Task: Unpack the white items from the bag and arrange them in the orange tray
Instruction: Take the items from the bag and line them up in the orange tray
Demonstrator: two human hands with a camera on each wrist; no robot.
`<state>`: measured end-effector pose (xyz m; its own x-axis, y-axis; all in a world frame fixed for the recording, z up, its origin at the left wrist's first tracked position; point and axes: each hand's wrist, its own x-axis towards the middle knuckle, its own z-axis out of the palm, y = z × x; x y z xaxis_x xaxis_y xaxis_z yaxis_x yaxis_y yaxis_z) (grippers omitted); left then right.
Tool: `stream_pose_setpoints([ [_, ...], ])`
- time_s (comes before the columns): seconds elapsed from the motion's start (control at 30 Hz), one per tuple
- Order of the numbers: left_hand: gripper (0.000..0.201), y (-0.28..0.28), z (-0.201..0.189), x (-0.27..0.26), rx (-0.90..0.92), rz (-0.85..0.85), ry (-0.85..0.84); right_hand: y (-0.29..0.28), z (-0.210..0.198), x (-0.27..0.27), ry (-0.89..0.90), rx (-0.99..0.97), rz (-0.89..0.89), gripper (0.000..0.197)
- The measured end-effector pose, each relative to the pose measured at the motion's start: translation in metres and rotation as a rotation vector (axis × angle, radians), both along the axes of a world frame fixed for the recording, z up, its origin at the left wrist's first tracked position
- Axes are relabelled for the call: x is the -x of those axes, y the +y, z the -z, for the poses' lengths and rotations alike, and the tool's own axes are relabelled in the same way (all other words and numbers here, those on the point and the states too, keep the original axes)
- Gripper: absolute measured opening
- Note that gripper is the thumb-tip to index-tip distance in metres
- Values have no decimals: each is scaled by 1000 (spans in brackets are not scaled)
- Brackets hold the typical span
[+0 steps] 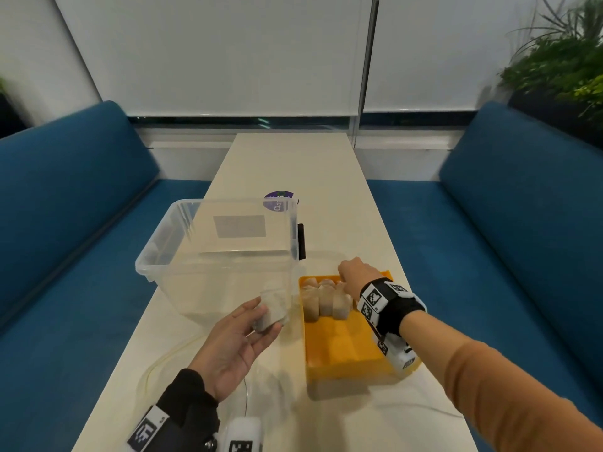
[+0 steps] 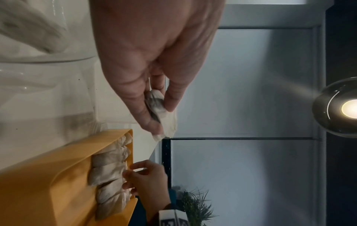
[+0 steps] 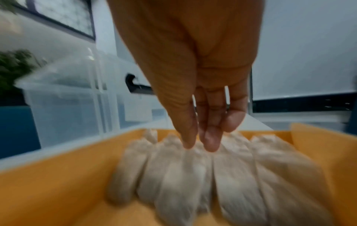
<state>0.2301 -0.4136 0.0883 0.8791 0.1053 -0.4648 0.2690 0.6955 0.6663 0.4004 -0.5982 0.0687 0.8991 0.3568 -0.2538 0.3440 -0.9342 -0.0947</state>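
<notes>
My left hand point(image 1: 257, 324) is raised palm-up in front of the clear bin and pinches one white pouch point(image 1: 271, 310) between thumb and fingers; the left wrist view shows the same pouch point(image 2: 166, 120) in that pinch. The orange tray point(image 1: 346, 350) lies to the right, with several white pouches point(image 1: 326, 300) standing in a row at its far end. My right hand point(image 1: 352, 275) reaches over that row, and its straight fingertips point(image 3: 211, 143) touch the tops of the pouches point(image 3: 222, 180). A crumpled transparent bag point(image 1: 264, 386) lies on the table below my left hand.
A large clear plastic bin point(image 1: 222, 252) stands left of the tray, almost touching it, with a black clip point(image 1: 301, 241) on its right side. A purple round sticker point(image 1: 279, 199) lies beyond it. Blue benches flank the narrow white table point(image 1: 293, 164).
</notes>
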Motion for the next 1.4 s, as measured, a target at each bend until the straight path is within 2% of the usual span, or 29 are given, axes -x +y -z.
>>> stream_pose_setpoints([
  [0.07, 27, -3, -3, -3, -8, 15, -9, 0, -14, 6, -40, -114, 11, 20],
  [0.13, 26, -7, -7, -9, -15, 29, -26, 1, -33, 16, -49, -356, 4, 17],
  [0.2, 25, -13, -11, -15, -23, 45, -41, 1, -55, 31, 38, -599, -19, 24],
  [0.3, 32, -27, -16, -22, -65, 109, -74, -4, -80, 53, 182, -753, -78, 27],
  [0.43, 59, -47, -22, -27, -103, 189, -111, -21, -85, 61, 185, -797, -70, 25],
  [0.5, 56, -56, -25, -28, -78, 208, -129, -32, -87, 63, 183, -821, -43, 25],
  [0.63, 33, -74, -31, -26, -21, 243, -107, -56, -92, 67, 179, -835, -37, 23],
  [0.77, 43, -88, -30, -23, 144, 249, -53, -74, -97, 75, 193, -849, -60, 24],
  [0.93, 44, -108, -26, -15, 228, 325, -40, -93, -101, 87, 179, -826, -94, 20],
  [1.13, 46, -135, -27, -1, 112, 368, -127, -113, -102, 94, 120, -785, -82, 20],
  [1.27, 35, -149, -25, 2, 30, 288, -165, -122, -94, 97, 91, -834, -21, 18],
  [1.4, 34, -155, -27, 3, -9, 237, -192, -126, -86, 103, 99, -887, 25, 18],
])
